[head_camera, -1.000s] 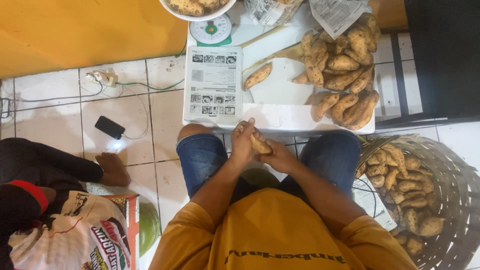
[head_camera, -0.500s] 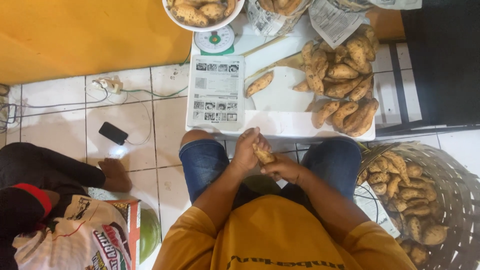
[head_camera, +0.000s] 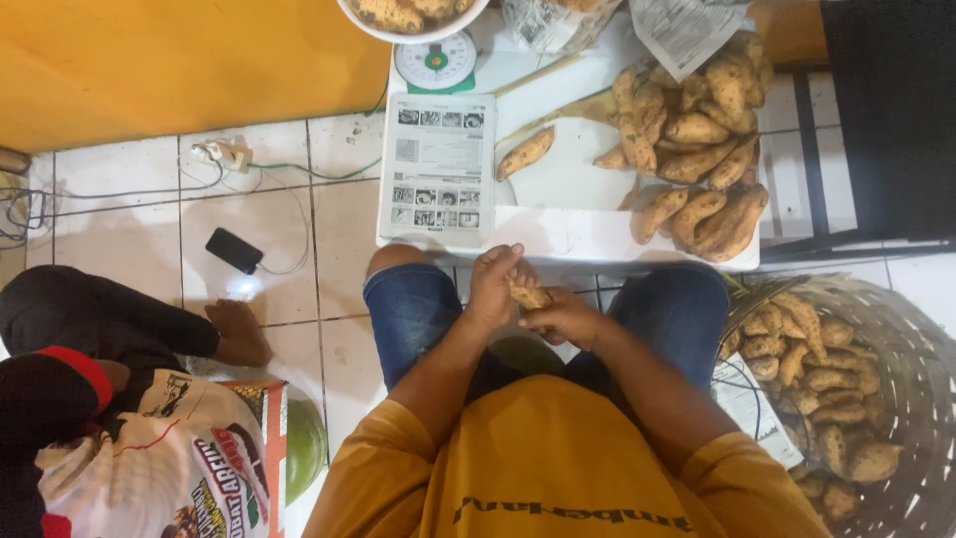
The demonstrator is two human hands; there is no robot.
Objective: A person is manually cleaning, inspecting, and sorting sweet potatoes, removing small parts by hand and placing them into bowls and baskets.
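Here, a sweet potato [head_camera: 529, 296] sits gripped between both hands over the lap, just below the white table [head_camera: 558, 224]. The left hand [head_camera: 493, 289] now closes higher around it than a second ago; the right hand [head_camera: 560, 317] clasps its lower end. Work on this tuber continues.

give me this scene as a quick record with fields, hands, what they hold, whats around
left hand: left hand grips one end of a sweet potato over the lap
right hand: right hand holds the same root from below
table: white table with a heap of sweet potatoes, a single root, a printed sheet, a dial scale
basket: woven basket of roots on the person's right
floor: phone on tiles
nearby: another person's sleeve on the left
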